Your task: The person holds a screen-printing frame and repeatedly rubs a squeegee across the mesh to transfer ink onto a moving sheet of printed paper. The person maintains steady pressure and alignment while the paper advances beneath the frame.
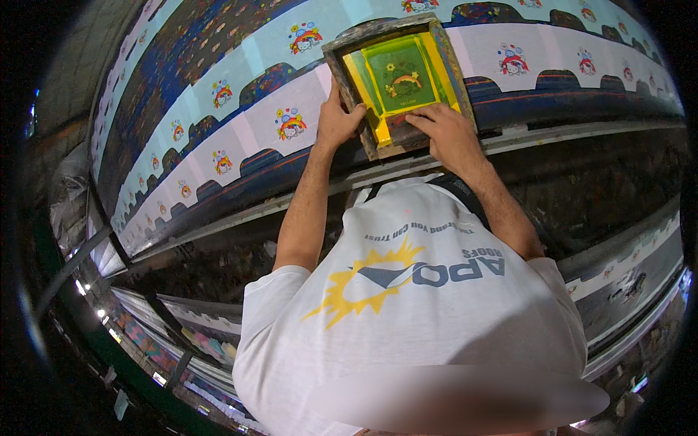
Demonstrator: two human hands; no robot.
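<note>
A long printing table [509, 138] curves across the upper part of the frame, running from the lower left up and over to the upper right edge. Rows of pale fabric pieces [240, 131] lie along it, white and light blue, each with a scalloped dark edge and a small printed rainbow motif [291, 123]. Between the rows run dark bands stained blue and other colours. Below the table edge the space is dim; more long tables with cloth [196, 327] show at the lower left, with small lights along them, and another strip of printed pieces [625, 276] lies at the lower right. The person's white T-shirt [414, 305] with a yellow sunburst graphic fills the lower centre and hides whatever lies beneath the chest.

A wooden-framed printing screen [396, 80] sits flat on the fabric at the upper centre of the frame, its mesh green in the middle with yellow taped borders and a small rainbow design showing through.

The left hand [338, 120] grips the screen's left rail, thumb on the wood and fingers curled over the edge. The right hand [447, 134] lies spread and mostly flat, palm down, over the screen's near right corner, fingers pointing left across the lower rail. Both forearms reach up from the lower centre.
</note>
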